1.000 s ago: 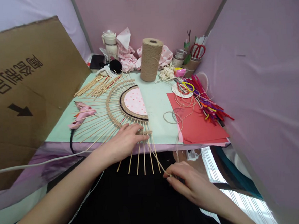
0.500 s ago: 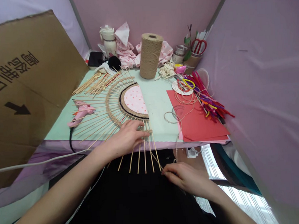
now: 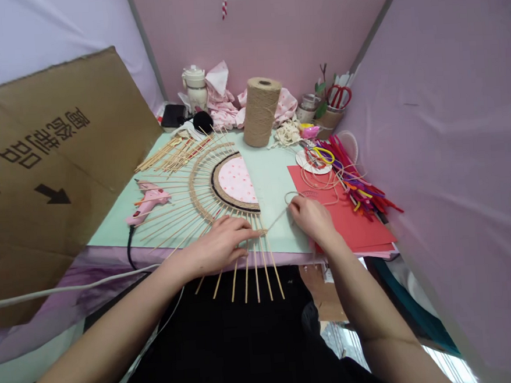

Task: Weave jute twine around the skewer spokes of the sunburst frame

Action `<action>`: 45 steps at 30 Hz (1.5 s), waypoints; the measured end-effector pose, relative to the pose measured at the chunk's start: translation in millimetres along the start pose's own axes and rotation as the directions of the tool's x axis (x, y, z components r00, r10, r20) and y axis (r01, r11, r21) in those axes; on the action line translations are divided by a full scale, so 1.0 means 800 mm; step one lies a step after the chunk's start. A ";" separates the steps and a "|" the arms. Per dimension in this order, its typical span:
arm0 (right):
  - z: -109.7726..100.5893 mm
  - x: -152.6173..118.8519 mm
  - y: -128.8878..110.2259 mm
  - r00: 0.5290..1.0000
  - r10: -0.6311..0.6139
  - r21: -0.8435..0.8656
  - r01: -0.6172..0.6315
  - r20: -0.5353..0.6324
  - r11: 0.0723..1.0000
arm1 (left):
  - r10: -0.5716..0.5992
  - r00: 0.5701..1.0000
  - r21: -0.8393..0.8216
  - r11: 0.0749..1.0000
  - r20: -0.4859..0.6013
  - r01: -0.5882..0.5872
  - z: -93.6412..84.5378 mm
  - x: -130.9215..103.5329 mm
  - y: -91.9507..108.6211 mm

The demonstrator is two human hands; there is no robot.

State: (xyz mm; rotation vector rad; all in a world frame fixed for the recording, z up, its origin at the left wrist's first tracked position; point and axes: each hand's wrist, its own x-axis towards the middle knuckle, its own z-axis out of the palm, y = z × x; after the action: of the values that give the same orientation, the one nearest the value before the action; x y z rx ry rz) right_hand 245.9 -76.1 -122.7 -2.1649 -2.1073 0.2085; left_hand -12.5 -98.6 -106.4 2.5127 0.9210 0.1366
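A half-round piece with a pink spotted centre [image 3: 237, 181] lies on the table, thin wooden sticks [image 3: 256, 273] fanning out from it. A band of brown twine weaving [image 3: 198, 192] runs across the sticks. My left hand [image 3: 224, 240] rests over the lower part of this band, its index finger stretched to the band's end and its thumb apart. What lies under the palm is hidden. To the right, my right hand [image 3: 312, 216] pinches a strand of twine [image 3: 278, 219], which runs taut from the band's end to the fingertips.
A pink glue gun [image 3: 149, 202] lies at left beside a leaning cardboard sheet [image 3: 61, 170]. Behind stands a large twine spool [image 3: 262, 112]. Red paper [image 3: 349, 226], pipe cleaners [image 3: 360, 184] and yellow-handled scissors [image 3: 323, 154] are at right. Loose sticks [image 3: 169, 154] lie at the back left.
My right hand has risen from below the table's front edge to above the tabletop at right, drawing the twine with it. My left index finger now points along the band. The view has shifted slightly.
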 end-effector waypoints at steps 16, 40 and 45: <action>-0.031 -0.015 0.050 0.865 -0.354 0.399 0.483 -0.356 0.780 | -0.064 0.989 0.145 0.986 -0.136 0.084 0.005 0.030 -0.001; -0.018 -0.024 0.069 0.916 -0.312 0.364 0.389 -0.254 0.846 | -0.020 0.981 0.274 0.959 -0.193 0.074 -0.016 0.042 0.020; -0.008 -0.024 0.071 0.944 -0.285 0.288 0.324 -0.168 0.901 | -0.150 0.980 0.284 0.942 -0.128 0.181 -0.021 0.108 0.055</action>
State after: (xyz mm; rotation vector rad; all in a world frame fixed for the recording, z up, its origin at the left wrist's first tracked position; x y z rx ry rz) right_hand 302.2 -96.8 -125.9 -1.6063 -2.1377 0.3433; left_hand 76.3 -66.9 -77.3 2.7020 1.2749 0.0821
